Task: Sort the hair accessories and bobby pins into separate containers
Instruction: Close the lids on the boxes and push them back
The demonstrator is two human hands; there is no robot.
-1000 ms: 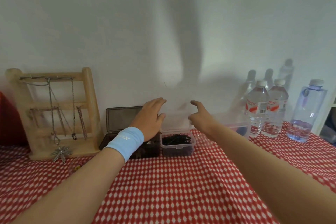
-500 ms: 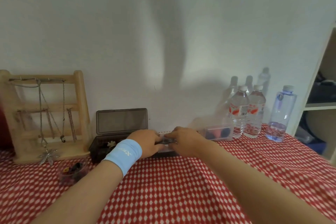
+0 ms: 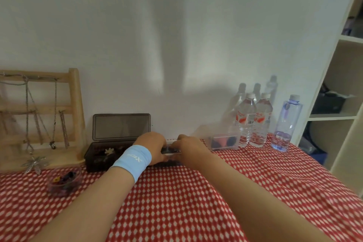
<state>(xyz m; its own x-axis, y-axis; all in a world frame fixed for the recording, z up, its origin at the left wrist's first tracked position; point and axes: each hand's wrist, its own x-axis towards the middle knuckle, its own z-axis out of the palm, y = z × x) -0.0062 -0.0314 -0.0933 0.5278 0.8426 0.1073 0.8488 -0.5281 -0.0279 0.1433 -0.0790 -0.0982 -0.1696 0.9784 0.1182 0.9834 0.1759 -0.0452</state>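
Observation:
A small clear box of black bobby pins (image 3: 170,151) sits at the back of the table, mostly hidden by my hands. My left hand (image 3: 152,146), with a blue wristband, grips its left end. My right hand (image 3: 189,146) grips its right end, fingers curled over the top. Left of it stands a dark box (image 3: 98,156) holding hair accessories, its lid (image 3: 120,126) leaning open against the wall. A clear bowl (image 3: 64,180) of small coloured clips sits front left. A clear box (image 3: 224,141) with red and dark items stands to the right.
A wooden jewellery stand (image 3: 39,124) with chains is at the far left. Three water bottles (image 3: 253,122) stand at the back right by a white shelf unit (image 3: 337,104). A red and white checked cloth (image 3: 176,202) covers the table.
My hands came down from the raised clear lid onto the bobby pin box, and the lid no longer stands up. Since half a second ago they have hardly moved.

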